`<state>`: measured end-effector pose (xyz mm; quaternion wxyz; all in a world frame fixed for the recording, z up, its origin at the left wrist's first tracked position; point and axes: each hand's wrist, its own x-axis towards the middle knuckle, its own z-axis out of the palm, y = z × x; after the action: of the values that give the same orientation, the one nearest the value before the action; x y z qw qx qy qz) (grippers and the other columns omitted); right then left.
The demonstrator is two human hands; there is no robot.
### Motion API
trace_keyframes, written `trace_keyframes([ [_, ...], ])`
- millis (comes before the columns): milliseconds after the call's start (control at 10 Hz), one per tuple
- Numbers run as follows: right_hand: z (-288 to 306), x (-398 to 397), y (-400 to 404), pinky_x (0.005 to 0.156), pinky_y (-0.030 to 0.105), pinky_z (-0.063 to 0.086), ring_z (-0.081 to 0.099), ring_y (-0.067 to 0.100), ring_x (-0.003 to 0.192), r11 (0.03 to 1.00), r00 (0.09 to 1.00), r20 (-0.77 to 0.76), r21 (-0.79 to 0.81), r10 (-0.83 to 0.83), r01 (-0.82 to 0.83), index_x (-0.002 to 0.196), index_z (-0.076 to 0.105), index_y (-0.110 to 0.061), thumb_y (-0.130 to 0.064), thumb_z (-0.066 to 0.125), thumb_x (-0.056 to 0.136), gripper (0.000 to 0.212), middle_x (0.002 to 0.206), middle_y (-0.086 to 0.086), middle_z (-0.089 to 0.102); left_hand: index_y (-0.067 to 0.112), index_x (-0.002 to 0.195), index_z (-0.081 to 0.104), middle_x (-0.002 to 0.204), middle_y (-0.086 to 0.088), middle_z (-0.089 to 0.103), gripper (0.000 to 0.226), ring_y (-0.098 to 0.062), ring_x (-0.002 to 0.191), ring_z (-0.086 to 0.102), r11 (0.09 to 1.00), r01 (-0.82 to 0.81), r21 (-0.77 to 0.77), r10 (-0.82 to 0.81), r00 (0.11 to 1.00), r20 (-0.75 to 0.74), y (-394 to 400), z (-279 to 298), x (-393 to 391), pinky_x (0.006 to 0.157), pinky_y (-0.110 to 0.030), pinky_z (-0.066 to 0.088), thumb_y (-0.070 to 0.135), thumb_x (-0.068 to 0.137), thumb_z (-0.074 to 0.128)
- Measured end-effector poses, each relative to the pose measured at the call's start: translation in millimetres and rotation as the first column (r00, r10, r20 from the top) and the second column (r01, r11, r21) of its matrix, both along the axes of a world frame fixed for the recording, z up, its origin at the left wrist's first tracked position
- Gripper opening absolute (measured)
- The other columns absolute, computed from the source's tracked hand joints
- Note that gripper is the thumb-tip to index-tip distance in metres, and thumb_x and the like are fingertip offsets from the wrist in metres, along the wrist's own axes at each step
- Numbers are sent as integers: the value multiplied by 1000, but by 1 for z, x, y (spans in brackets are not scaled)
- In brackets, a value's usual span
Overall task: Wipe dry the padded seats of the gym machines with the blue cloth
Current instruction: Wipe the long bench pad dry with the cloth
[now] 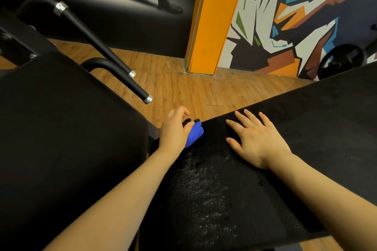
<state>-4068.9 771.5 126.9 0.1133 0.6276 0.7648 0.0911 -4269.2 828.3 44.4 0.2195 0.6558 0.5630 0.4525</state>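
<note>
Left hand (176,128) gripping bunched blue cloth (194,133) at bench pad (255,199) edge, 9 o'clock of right hand (256,138) lying flat, fingers spread. Cloth likely soft, light; keep bunched. Droplets glistening at 6 o'clock.

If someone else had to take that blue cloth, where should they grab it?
Probably the bunched end of the blue cloth that sticks out to the right of the left hand, coming from above the padded seat. That end is free; the hand's grip covers the rest.
</note>
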Motion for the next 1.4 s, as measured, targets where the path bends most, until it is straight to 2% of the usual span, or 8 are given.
trace_keyframes([
  [200, 0, 0, 0, 121, 45, -3, -4, 21, 151, 1000, 1000, 2, 2, 1, -1, 155, 12, -32, -58, 21, 99, 63, 164, 2, 4, 9, 109, 69, 110, -2, 65, 23, -16, 103, 59, 994, 79, 75, -79, 997, -3, -8, -11, 4, 78, -4, 33, 7, 99, 48],
  [400, 0, 0, 0, 120, 45, -3, -3, 21, 151, 1000, 1000, 4, 6, 2, -2, 155, 12, -32, -58, 21, 99, 63, 164, 2, 4, 23, 148, 39, 154, 5, 35, 45, -12, 139, 33, 970, 242, -14, -241, 956, -167, -23, -26, 0, 111, -29, 30, 29, 103, 42],
  [500, 0, -1, 0, 120, 45, -3, -3, 22, 151, 1000, 1000, 7, 8, 2, -2, 155, 12, -32, -58, 21, 99, 63, 164, 2, 5, 31, 149, 34, 156, 6, 29, 47, -11, 140, 30, 955, 296, -27, -297, 942, -155, -20, -25, -3, 108, -24, 28, 28, 103, 43],
  [700, -1, -2, -1, 121, 45, -2, -3, 22, 151, 1000, 1000, 9, 12, 4, -4, 155, 13, -31, -58, 20, 99, 63, 164, 2, 5, 16, 145, 44, 150, -3, 41, 43, -16, 135, 40, 991, 111, -69, -111, 994, 6, -12, -7, 12, 100, -18, 27, 26, 104, 42],
  [800, -1, -1, -1, 121, 45, -3, -3, 22, 151, 1000, 1000, 7, 10, 6, -6, 155, 12, -31, -58, 20, 99, 63, 164, 2, 5, 15, 151, 33, 154, -4, 36, 52, -20, 136, 39, 964, 155, -217, -184, 975, -123, -17, 0, 9, 103, -29, 34, 34, 103, 42],
  [1000, 0, -1, 0, 121, 45, -3, -4, 22, 151, 1000, 1000, 8, 10, 6, -7, 155, 12, -32, -58, 20, 99, 63, 164, 2, 4, 14, 119, 59, 123, -1, 52, 42, -20, 106, 55, 980, 137, -144, -179, 920, -348, -10, 1, -13, 86, -34, 47, 46, 92, 59],
  [1100, 0, -2, -1, 121, 45, -3, -3, 22, 151, 1000, 1000, 9, 14, -2, 2, 155, 13, -32, -58, 21, 99, 62, 164, 2, 5, 21, 146, 40, 155, 0, 30, 53, -17, 139, 34, 971, 203, -128, -227, 950, -215, -16, -4, 8, 107, -33, 34, 40, 98, 52],
  [1400, 1, -2, -1, 121, 45, -3, -4, 22, 151, 1000, 1000, 6, 3, -1, 1, 155, 13, -32, -57, 20, 99, 62, 164, 2, 4, 22, 140, 51, 151, 5, 39, 43, -10, 136, 37, 991, 108, -82, -115, 990, -80, -36, -16, 13, 106, -21, 29, 20, 97, 54],
])
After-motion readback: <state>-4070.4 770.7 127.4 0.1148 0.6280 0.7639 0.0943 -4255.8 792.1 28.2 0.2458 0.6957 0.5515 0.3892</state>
